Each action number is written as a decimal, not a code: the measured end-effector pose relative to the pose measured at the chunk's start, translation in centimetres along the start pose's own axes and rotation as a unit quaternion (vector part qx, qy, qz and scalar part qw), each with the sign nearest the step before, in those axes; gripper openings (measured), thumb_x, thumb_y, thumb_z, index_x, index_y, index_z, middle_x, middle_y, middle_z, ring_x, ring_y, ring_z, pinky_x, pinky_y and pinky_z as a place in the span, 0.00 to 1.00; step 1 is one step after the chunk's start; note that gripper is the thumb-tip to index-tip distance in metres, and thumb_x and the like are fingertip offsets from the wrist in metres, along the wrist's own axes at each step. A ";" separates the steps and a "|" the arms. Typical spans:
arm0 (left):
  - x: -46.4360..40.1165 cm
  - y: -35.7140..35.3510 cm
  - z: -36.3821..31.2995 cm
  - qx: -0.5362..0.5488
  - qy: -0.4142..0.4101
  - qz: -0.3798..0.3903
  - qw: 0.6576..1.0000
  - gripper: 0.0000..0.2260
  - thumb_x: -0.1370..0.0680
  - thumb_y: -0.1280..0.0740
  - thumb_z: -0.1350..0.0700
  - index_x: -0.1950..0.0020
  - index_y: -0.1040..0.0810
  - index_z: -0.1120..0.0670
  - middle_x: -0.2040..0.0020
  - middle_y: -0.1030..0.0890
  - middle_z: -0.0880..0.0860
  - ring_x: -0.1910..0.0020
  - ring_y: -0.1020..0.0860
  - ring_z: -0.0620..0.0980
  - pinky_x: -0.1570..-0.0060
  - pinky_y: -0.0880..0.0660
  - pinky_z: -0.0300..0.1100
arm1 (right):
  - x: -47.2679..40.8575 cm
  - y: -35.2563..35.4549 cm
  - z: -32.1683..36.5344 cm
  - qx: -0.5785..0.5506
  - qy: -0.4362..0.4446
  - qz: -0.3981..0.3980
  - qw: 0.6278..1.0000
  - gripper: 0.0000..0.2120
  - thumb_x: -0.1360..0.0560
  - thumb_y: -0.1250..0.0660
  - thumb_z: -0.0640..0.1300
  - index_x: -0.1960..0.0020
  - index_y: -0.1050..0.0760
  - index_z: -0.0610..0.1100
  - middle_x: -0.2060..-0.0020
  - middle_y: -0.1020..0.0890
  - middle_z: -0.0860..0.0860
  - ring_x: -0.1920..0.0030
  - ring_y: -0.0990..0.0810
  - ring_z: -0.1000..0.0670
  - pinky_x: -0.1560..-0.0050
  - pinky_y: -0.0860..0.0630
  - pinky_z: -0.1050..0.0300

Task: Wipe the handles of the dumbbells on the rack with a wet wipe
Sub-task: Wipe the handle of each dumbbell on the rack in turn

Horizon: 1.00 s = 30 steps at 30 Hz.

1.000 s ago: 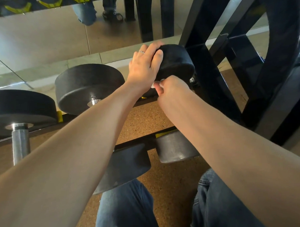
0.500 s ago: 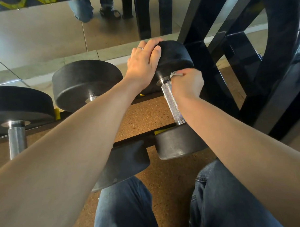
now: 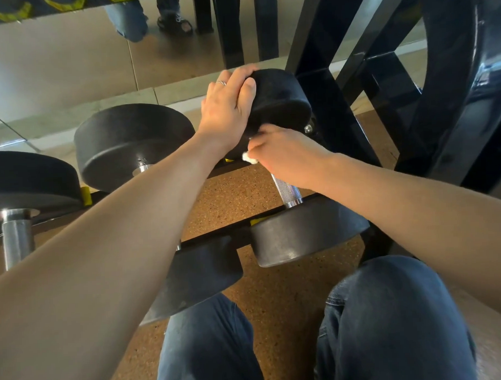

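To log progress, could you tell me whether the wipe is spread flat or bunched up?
Bunched: only a small white wad of wipe shows from the right hand.

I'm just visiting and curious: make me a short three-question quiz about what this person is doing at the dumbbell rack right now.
1. True or false: the left hand rests on the far head of the dumbbell.
2. What white thing does the right hand hold against the handle?
3. Which end of the handle is bare? A: near end. B: far end.

Key: 1 true. 2 the wet wipe. 3 A.
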<state>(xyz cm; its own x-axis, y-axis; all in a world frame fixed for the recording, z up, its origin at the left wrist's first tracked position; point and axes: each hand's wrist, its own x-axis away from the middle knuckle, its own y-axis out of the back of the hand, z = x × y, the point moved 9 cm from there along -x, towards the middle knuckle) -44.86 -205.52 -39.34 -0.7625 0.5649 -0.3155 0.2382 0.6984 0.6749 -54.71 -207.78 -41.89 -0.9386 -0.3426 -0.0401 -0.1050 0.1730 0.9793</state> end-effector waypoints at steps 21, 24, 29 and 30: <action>0.1 0.0 0.1 -0.001 0.018 -0.006 1.000 0.19 0.15 0.51 0.48 0.27 0.31 0.45 0.35 0.28 0.51 0.35 0.32 0.51 0.32 0.35 0.52 | 6.1 -5.5 -8.0 -0.556 -0.549 -0.116 0.614 0.06 0.25 0.33 0.38 0.56 0.19 0.46 0.60 0.18 0.46 0.59 0.19 0.50 0.51 0.19 0.53; 0.0 0.0 0.1 -0.007 0.018 -0.002 1.000 0.19 0.15 0.51 0.49 0.27 0.31 0.45 0.35 0.28 0.51 0.35 0.32 0.52 0.33 0.35 0.50 | 5.2 -1.9 -7.9 -0.547 -0.421 -0.169 0.704 0.09 0.22 0.37 0.40 0.48 0.19 0.47 0.58 0.18 0.48 0.57 0.20 0.53 0.51 0.21 0.57; 0.0 0.0 0.0 -0.022 0.019 0.007 1.000 0.19 0.14 0.52 0.49 0.26 0.32 0.45 0.35 0.28 0.53 0.36 0.32 0.53 0.35 0.35 0.49 | 0.6 0.8 -0.6 -0.080 -0.076 -0.021 0.994 0.11 0.20 0.41 0.40 0.47 0.19 0.42 0.49 0.19 0.47 0.42 0.25 0.47 0.41 0.30 0.53; 0.0 -0.1 0.0 -0.027 0.021 0.008 0.999 0.19 0.15 0.52 0.48 0.26 0.32 0.45 0.34 0.28 0.53 0.35 0.33 0.53 0.35 0.34 0.50 | 0.5 0.2 0.3 -0.043 -0.037 0.000 0.998 0.11 0.20 0.40 0.41 0.45 0.20 0.43 0.46 0.21 0.48 0.39 0.28 0.47 0.38 0.32 0.54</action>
<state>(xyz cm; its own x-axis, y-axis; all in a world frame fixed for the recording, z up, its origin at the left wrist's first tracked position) -44.92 -205.58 -39.41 -0.7841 0.5556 -0.2766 0.2185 0.6643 0.7148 -55.25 -207.65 -41.74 -0.9605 -0.2737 -0.0506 -0.0788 0.0930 0.9925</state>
